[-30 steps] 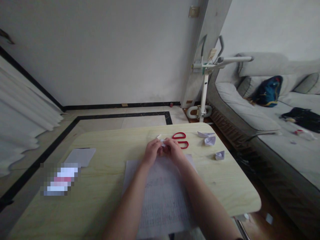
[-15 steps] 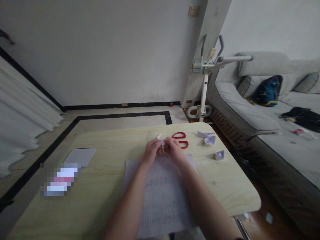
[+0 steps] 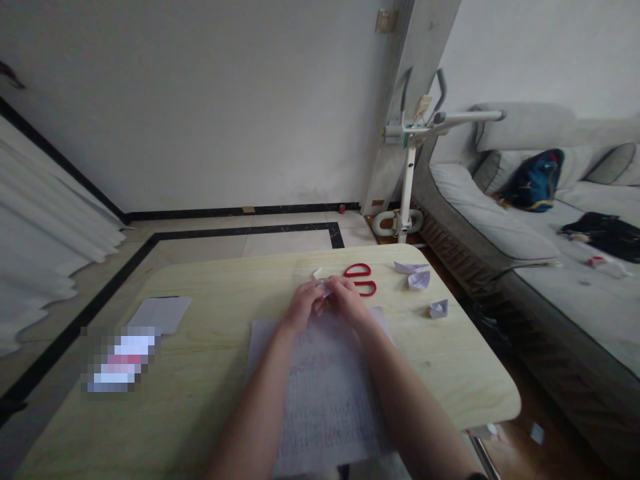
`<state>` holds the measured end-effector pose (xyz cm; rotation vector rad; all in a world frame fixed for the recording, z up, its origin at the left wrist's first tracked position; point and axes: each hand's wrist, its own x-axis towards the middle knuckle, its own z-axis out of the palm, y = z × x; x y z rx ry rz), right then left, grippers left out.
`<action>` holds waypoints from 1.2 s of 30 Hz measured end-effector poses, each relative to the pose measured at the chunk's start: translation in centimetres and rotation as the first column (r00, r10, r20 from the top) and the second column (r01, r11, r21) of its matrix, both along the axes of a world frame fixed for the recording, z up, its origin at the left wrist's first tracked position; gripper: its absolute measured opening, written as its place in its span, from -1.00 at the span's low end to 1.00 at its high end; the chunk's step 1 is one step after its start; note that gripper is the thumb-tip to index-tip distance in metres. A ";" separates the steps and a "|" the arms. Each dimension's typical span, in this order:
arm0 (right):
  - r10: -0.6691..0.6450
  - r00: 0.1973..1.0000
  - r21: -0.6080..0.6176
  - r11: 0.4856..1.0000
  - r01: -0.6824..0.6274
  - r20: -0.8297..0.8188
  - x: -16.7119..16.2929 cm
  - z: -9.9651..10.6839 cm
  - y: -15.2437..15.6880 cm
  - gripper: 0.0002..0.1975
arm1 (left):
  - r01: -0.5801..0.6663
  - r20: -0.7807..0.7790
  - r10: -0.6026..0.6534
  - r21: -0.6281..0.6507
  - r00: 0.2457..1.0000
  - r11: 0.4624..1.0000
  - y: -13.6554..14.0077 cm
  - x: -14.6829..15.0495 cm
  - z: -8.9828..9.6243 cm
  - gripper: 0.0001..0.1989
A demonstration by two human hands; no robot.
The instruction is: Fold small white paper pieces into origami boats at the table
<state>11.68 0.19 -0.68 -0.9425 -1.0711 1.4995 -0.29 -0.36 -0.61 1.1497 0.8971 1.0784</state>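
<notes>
Both of my hands meet above the far edge of a written sheet of paper on the table. Between the fingertips of my left hand and my right hand is a small piece of folded white paper, mostly covered by the fingers. Each hand is closed on it. Just beyond the fingers lies a small white paper scrap. Scissors with red handles rest beside my right hand, their blades hidden. Farther right stand folded paper pieces: a boat-like one, another and a flatter one.
The pale wooden table has rounded corners. On its left lie a white pad and a blurred-out rectangular object. A grey sofa is to the right, and white exercise equipment stands behind the table.
My right hand's fingers have flattened over the folded paper and closed in toward my left hand. The paper is more covered now. Other things on the table stay in place.
</notes>
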 end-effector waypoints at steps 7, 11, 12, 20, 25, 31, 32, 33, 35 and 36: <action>-0.191 0.980 0.057 0.980 0.188 0.049 0.2 -0.8 0.8 -0.69 | -0.051 -0.104 0.054 0.034 0.993 0.998 -0.2 0.2 0.9 -0.68; -0.148 0.988 0.051 0.988 0.146 0.044 0.3 -0.9 0.7 -0.70 | -0.044 -0.064 0.046 0.041 0.997 0.998 -0.2 0.0 0.5 -0.73; -0.136 0.990 0.058 0.989 0.133 0.047 0.3 -0.9 0.7 -0.70 | -0.041 -0.048 0.043 0.044 0.998 0.998 -0.1 0.0 0.3 -0.73; -0.027 1.000 0.054 0.998 0.026 0.012 0.3 -0.4 0.4 -0.63 | -0.115 -0.100 0.125 0.095 0.987 0.989 0.1 0.0 0.2 -0.65; 0.017 0.999 0.035 0.999 -0.016 -0.034 -0.1 -0.4 0.2 -0.62 | -0.130 -0.084 0.139 0.113 0.987 0.985 0.0 0.0 0.4 -0.63; -0.159 0.980 0.117 0.982 0.146 0.120 -0.1 -0.4 0.4 -0.64 | -0.308 -0.133 0.332 0.175 0.934 0.935 0.1 0.3 0.9 -0.73; -0.178 0.974 0.131 0.978 0.160 0.141 0.0 -0.3 0.5 -0.65 | -0.340 -0.134 0.366 0.182 0.921 0.923 0.1 0.3 1.0 -0.76; -0.196 0.968 0.148 0.974 0.173 0.159 0.1 -0.2 0.5 -0.66 | -0.360 -0.133 0.385 0.178 0.913 0.916 0.2 0.4 1.0 -0.76; -0.254 0.950 0.191 0.957 0.219 0.183 0.1 0.1 0.5 -0.71 | -0.385 -0.132 0.405 0.154 0.905 0.910 0.4 0.4 0.9 -0.73; -0.283 0.940 0.212 0.947 0.242 0.188 0.1 0.2 0.6 -0.73 | -0.395 -0.132 0.413 0.144 0.901 0.907 0.5 0.3 0.8 -0.71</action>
